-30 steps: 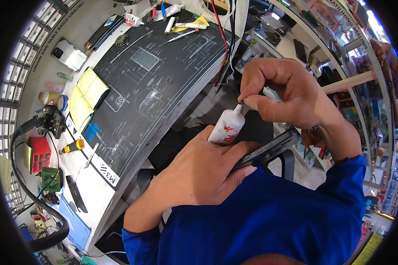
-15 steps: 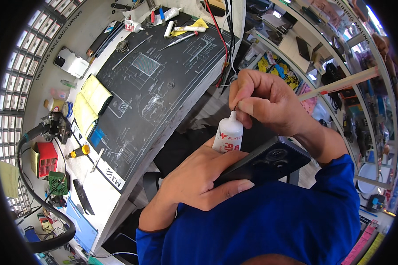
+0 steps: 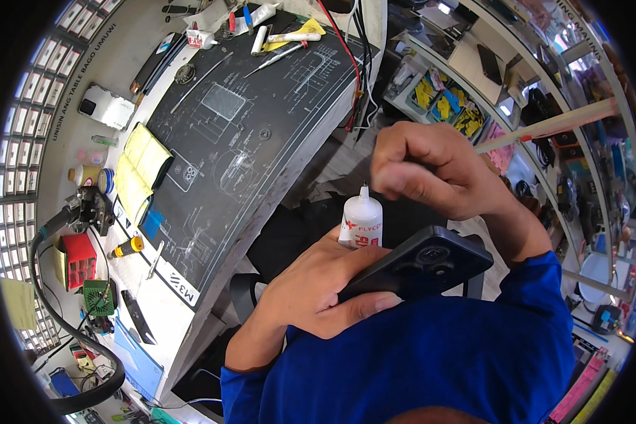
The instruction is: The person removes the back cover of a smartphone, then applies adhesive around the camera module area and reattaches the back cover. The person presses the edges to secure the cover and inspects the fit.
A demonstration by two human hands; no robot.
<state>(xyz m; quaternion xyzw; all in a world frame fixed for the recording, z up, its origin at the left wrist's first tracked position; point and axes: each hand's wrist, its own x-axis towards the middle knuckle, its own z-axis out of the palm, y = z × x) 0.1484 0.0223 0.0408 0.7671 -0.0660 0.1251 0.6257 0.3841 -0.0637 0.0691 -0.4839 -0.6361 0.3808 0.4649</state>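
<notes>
My left hand grips a small white glue bottle with a pointed nozzle, held upright, together with a dark smartphone lying face down across its fingers. My right hand hovers just above and to the right of the nozzle, fingers pinched shut; whether a cap sits between them I cannot tell. Both forearms wear blue sleeves.
A dark work mat covers the bench at the left, with a yellow cloth, tweezers, tubes and screwdrivers at its far end. A red parts box, a black hose and a white box lie beside it. Shelves stand at the right.
My right hand has lifted off the bottle's tip and moved up and right, leaving the nozzle bare. The phone has come further into view in my left hand.
</notes>
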